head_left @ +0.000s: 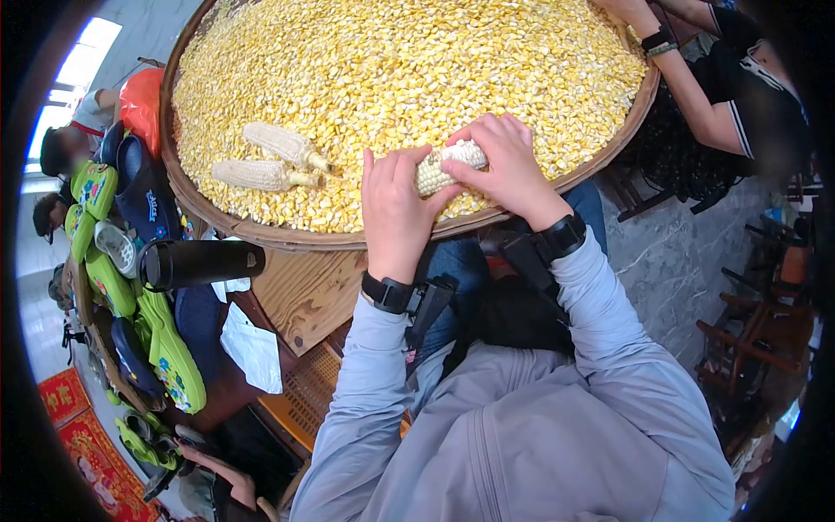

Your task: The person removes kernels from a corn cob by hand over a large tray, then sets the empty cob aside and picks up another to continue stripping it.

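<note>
Between my two hands is an ear of corn [432, 177], part of it still set with pale kernels and its right end stripped. My left hand [397, 196] wraps the kernelled end, thumb toward the ear. My right hand [502, 170] grips the other end, fingers over the top and thumb below. Both hands are just above the near rim of a large round woven tray [287, 237] filled with loose yellow and white corn kernels [400, 78]. Two bare cobs [252, 176] lie side by side on the kernels to the left of my left hand.
A black bottle [202, 264] lies near the tray's left edge, beside several green and navy clogs [170, 348] and a white packet [250, 348]. Another person's arm [691, 96] reaches over the tray's right rim. Wooden chairs [748, 335] stand at right; other people are at left.
</note>
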A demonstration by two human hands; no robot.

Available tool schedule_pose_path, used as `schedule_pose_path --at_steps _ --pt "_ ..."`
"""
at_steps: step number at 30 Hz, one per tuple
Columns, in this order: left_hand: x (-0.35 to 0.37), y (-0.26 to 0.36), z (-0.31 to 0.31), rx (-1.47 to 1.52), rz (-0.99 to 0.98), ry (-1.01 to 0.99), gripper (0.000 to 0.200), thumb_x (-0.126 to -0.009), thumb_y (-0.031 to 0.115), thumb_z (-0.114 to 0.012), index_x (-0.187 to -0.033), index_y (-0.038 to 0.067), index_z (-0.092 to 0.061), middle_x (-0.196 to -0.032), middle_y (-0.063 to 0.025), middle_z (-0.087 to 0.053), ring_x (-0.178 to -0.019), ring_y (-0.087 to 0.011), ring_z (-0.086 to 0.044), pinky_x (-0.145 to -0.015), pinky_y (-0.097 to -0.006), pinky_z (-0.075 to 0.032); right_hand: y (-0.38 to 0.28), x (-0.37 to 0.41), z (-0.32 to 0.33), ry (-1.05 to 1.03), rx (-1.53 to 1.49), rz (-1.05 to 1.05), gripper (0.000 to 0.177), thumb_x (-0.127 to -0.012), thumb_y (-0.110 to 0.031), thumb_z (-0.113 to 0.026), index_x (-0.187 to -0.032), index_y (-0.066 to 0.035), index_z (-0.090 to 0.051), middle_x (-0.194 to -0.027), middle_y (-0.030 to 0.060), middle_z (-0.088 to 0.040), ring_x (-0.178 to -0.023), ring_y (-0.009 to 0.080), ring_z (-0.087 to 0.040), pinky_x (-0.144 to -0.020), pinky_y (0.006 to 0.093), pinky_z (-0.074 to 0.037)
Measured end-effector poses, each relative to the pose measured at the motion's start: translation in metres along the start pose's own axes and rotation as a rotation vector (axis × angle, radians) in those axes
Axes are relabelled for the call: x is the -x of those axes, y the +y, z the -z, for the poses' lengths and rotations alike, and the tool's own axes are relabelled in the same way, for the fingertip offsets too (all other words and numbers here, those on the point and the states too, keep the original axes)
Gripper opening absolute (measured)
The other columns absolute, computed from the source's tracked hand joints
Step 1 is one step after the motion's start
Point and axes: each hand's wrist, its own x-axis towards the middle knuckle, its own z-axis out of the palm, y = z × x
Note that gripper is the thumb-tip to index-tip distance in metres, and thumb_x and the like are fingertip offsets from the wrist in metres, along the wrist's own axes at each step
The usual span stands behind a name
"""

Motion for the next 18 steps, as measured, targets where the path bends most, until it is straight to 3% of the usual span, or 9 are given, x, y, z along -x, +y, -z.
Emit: schedule_pose_path --at_steps 12,18 --pt "0.000 0.001 0.000 0.004 -0.006 0.007 0.057 -0.069 0.030 -0.094 -0.117 0.010 -0.069 -0.106 -0.0112 -0.072 -0.104 -0.0330 -0.067 -0.119 -0.0574 -0.035 -0.002 -0.002 0.001 -0.026 -0.009 -0.046 0.044 -0.088 -0.055 -0.074 -0.106 -0.014 -0.071 -0.104 0.0071 -0.061 -0.115 0.0286 -0.056 -0.117 0.0497 -0.026" --pt "0.000 0.000 0.001 -0.008 -0.012 -0.001 0.057 -0.069 0.031 -0.094 -0.116 0.010 -0.069 -0.106 -0.0112 -0.072 -0.103 -0.0334 -0.067 -0.119 -0.0572 -0.036 0.001 -0.003 0.002 -0.077 -0.093 -0.067 0.040 -0.089 -0.051 -0.074 -0.105 -0.015 -0.071 -0.104 0.0067 -0.061 -0.117 0.0284 -0.057 -0.118 0.0500 -0.026"
